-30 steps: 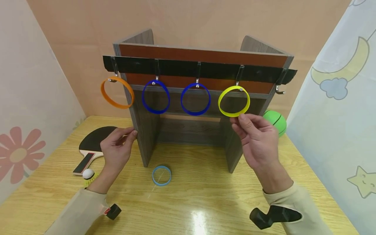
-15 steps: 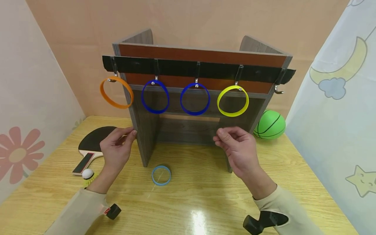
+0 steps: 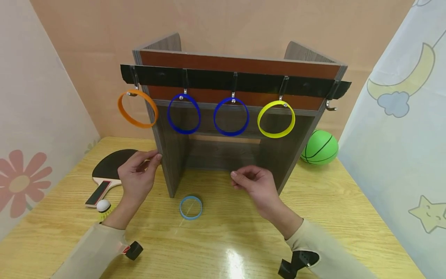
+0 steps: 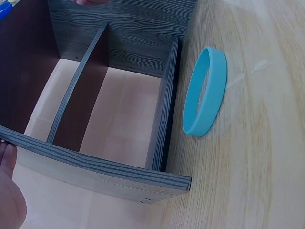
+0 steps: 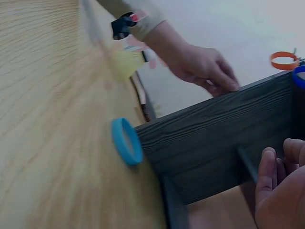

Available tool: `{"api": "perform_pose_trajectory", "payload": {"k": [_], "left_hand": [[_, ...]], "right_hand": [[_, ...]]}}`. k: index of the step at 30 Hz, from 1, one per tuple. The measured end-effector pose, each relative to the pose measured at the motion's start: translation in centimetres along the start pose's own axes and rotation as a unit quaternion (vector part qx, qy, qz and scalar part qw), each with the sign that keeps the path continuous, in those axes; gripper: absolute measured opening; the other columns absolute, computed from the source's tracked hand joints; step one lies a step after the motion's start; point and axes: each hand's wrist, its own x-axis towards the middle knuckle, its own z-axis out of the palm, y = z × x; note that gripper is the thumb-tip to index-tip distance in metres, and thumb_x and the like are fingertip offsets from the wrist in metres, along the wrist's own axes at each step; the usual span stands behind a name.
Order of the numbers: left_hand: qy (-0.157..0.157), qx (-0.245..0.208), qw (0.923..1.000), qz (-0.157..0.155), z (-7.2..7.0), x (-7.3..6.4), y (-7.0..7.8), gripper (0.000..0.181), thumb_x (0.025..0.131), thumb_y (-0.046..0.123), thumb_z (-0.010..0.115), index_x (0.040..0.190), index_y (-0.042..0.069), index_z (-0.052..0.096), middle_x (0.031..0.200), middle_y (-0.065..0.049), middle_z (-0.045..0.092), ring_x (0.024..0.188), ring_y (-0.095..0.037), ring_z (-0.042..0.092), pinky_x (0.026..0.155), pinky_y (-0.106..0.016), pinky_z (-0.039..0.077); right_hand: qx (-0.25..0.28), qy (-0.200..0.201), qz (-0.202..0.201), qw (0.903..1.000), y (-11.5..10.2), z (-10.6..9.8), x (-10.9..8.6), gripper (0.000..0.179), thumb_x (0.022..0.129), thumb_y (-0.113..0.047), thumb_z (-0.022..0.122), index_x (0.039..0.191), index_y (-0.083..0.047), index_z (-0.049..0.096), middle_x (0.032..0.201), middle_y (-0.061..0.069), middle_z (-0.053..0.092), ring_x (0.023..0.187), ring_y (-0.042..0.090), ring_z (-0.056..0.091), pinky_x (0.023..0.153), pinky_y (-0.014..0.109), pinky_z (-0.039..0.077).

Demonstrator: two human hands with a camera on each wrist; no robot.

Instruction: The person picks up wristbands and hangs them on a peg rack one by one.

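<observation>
My left hand (image 3: 136, 172) grips the front edge of the left side panel of a grey wooden shelf (image 3: 170, 155). My right hand (image 3: 256, 190) hangs in the air before the shelf, its fingers loosely curled with nothing between them. Lying on the table to its left is a light blue wristband (image 3: 191, 208), also seen in the left wrist view. On hooks along a black strip (image 3: 209, 79) hang an orange wristband (image 3: 137, 109), a dark blue wristband (image 3: 184, 114), a second dark blue wristband (image 3: 231, 117) and a yellow wristband (image 3: 276, 119). The rightmost hook (image 3: 331, 106) is bare.
To the left, a table tennis bat (image 3: 108, 170) and a yellow shuttlecock (image 3: 103, 206) lie on the wooden table (image 3: 195, 252). A green ball (image 3: 320, 148) sits right of the shelf. Printed cloths stand at both sides.
My right hand has left the yellow wristband, which stays on its hook, and moved down and left toward the light blue wristband. The left hand keeps its place on the shelf.
</observation>
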Motion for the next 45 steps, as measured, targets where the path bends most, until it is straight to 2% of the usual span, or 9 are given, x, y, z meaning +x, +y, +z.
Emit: {"api": "perform_pose_trajectory", "payload": {"k": [4,9,14,20,24,32,37,45], "left_hand": [[0.000,-0.002,1.0000,0.001,0.0,0.0,0.1,0.012,0.073,-0.022,0.067,0.082,-0.015,0.068,0.073,-0.021,0.064,0.067,-0.011,0.063,0.067,-0.018,0.054],[0.004,-0.012,0.9999,0.001,0.1,0.2,0.1,0.010,0.073,-0.021,0.068,0.082,-0.016,0.068,0.072,-0.020,0.063,0.067,-0.012,0.063,0.066,-0.019,0.055],[0.007,-0.022,0.9997,-0.004,0.2,0.3,0.2,0.011,0.073,-0.023,0.067,0.082,-0.017,0.067,0.072,-0.020,0.063,0.067,-0.013,0.063,0.066,-0.019,0.055],[0.004,-0.023,0.9997,-0.006,0.2,0.3,0.2,0.012,0.073,-0.023,0.067,0.083,-0.017,0.067,0.073,-0.020,0.063,0.068,-0.014,0.063,0.066,-0.020,0.055],[0.006,-0.021,0.9997,-0.006,0.2,0.2,0.2,0.011,0.073,-0.022,0.067,0.083,-0.017,0.067,0.073,-0.021,0.063,0.068,-0.014,0.064,0.067,-0.021,0.055],[0.002,-0.022,0.9997,-0.008,0.3,0.2,0.3,0.011,0.074,-0.022,0.067,0.083,-0.017,0.067,0.074,-0.023,0.063,0.069,-0.013,0.063,0.068,-0.021,0.055],[0.003,-0.021,0.9997,-0.009,0.3,0.2,0.3,0.010,0.074,-0.021,0.068,0.083,-0.017,0.068,0.074,-0.023,0.063,0.068,-0.013,0.063,0.068,-0.021,0.055],[0.007,-0.018,0.9997,-0.016,0.1,-0.1,0.0,0.012,0.073,-0.023,0.066,0.083,-0.017,0.067,0.075,-0.020,0.064,0.070,-0.011,0.064,0.068,-0.020,0.055]], "right_hand": [[-0.013,-0.010,0.016,0.9997,1.5,0.7,0.0,0.003,0.086,0.002,0.067,0.086,0.004,0.065,0.085,0.020,0.064,0.077,0.031,0.065,0.075,0.044,0.056],[-0.020,-0.050,0.056,0.9970,3.4,1.4,-0.2,0.006,0.086,-0.001,0.068,0.088,0.002,0.063,0.085,0.015,0.063,0.076,0.027,0.065,0.078,0.051,0.053],[-0.039,-0.085,0.087,0.9918,5.4,2.0,-0.3,0.015,0.085,-0.004,0.069,0.092,0.007,0.061,0.087,0.014,0.064,0.077,0.026,0.065,0.076,0.046,0.055],[-0.058,-0.099,0.088,0.9895,6.9,2.9,-0.4,0.015,0.084,-0.001,0.068,0.094,0.009,0.062,0.084,0.011,0.064,0.076,0.027,0.065,0.069,0.035,0.057],[-0.079,-0.111,0.085,0.9871,7.6,3.4,-0.2,0.017,0.085,-0.002,0.069,0.096,0.009,0.063,0.082,0.011,0.065,0.077,0.032,0.064,0.068,0.037,0.057],[-0.116,-0.124,0.118,0.9784,9.1,3.9,0.2,0.031,0.080,0.000,0.072,0.107,0.011,0.060,0.083,0.009,0.063,0.066,0.018,0.061,0.063,0.032,0.056],[-0.140,-0.127,0.109,0.9760,9.5,4.1,0.5,0.037,0.081,-0.001,0.072,0.113,0.011,0.058,0.085,0.009,0.063,0.066,0.018,0.062,0.062,0.032,0.055],[-0.149,-0.117,0.105,0.9763,9.7,4.8,1.2,0.035,0.079,0.002,0.072,0.109,0.014,0.057,0.077,0.010,0.063,0.061,0.020,0.064,0.054,0.031,0.055]]}}
